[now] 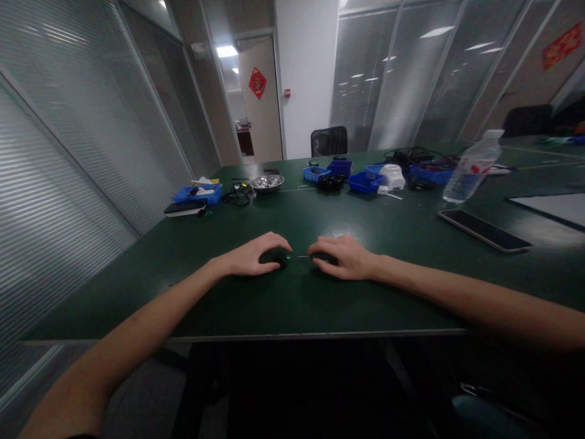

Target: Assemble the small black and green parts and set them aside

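Over the table, my left hand (256,255) curves its fingers and thumb round a small dark object (275,257) with a bit of green at its right end. Its kind is too dark to make out. Facing it, a short gap to the right, is my right hand (345,256), its fingers and thumb also bent round a dark shape (325,257) that is mostly hidden. A thin pale line (302,256) shows between the two hands; whether it belongs to either object I cannot tell. Both forearms reach in over the table's front edge.
On the green table (274,311) stand blue trays (365,182), a metal bowl (267,183), black cables (238,194) and a clear bottle (473,167). A phone (484,230) lies at right near a white sheet (555,207). A black box (185,209) sits at left.
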A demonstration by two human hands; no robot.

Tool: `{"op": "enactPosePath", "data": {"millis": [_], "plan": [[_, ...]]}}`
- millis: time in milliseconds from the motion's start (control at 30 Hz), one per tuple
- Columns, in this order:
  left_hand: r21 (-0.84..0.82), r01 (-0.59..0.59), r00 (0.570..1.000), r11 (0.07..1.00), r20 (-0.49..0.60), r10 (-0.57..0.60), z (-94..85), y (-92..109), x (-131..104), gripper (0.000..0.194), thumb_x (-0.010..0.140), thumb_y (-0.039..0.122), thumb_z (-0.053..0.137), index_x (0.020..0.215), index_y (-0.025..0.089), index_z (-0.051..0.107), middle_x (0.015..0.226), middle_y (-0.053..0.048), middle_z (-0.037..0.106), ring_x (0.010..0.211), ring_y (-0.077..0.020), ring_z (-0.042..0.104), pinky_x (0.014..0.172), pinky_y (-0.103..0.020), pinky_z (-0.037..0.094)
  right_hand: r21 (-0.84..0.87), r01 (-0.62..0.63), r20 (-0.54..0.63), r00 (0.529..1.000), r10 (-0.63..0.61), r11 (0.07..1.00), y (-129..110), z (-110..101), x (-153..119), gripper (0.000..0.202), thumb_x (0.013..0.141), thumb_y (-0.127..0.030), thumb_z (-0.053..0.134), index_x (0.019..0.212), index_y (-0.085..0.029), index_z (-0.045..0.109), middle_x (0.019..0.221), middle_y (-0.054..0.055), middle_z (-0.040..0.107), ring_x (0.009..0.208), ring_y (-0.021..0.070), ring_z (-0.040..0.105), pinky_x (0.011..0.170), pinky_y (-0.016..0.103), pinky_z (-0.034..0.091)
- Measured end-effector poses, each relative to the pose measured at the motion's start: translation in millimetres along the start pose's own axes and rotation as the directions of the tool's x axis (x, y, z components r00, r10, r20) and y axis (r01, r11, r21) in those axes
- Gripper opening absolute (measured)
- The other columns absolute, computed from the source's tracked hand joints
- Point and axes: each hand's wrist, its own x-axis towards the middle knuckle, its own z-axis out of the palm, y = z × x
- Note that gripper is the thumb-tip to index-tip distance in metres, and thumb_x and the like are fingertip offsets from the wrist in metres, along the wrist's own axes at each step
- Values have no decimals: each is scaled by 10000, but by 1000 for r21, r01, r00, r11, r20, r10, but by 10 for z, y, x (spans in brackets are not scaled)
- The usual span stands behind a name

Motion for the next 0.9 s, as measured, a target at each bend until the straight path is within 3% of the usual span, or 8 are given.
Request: {"op": "enactPosePath", "data": {"millis": [167, 333, 467, 900], "plan": [[63, 40, 999, 997, 20, -41, -32, -18, -44, 614, 975, 388, 748, 1549, 256, 573, 1593, -149, 544, 1493, -331, 489, 1279, -520, 358, 5, 5, -4, 1000, -5, 1000, 1, 3, 3, 270, 1101, -382, 522, 1253, -198, 648, 1025, 61, 726, 740, 149, 626, 636, 276, 396], [194, 185, 972, 963, 110, -209, -36, -297, -120, 1066, 932, 674, 736, 1784, 314, 207, 1823, -127, 184, 1683, -388, 158, 1348, -574, 161, -2, -12, 13, 1000, 12, 1000, 8, 8, 7, 266, 1099, -381, 530, 1253, -196, 643, 1054, 68, 734, 749, 152, 636, 647, 278, 407], [257, 206, 947, 944, 192, -259, -6, -462, -145, 1088, 975, 739, 625, 1799, 312, 58, 1835, -95, 25, 1701, -357, 37, 1359, -557, 30, 5, -34, 41, 999, 34, 999, 5, -1, 16, 270, 1097, -379, 532, 1253, -189, 644, 1081, 71, 736, 752, 151, 639, 657, 282, 412], [274, 211, 945, 938, 189, -267, -19, -410, -134, 1076, 975, 762, 607, 1797, 320, 70, 1832, -81, 24, 1699, -365, 53, 1360, -558, 35, 4, -29, 34, 999, 29, 1000, 9, 7, 19, 270, 1097, -372, 536, 1256, -186, 650, 1066, 68, 735, 760, 153, 640, 658, 283, 405]]}}
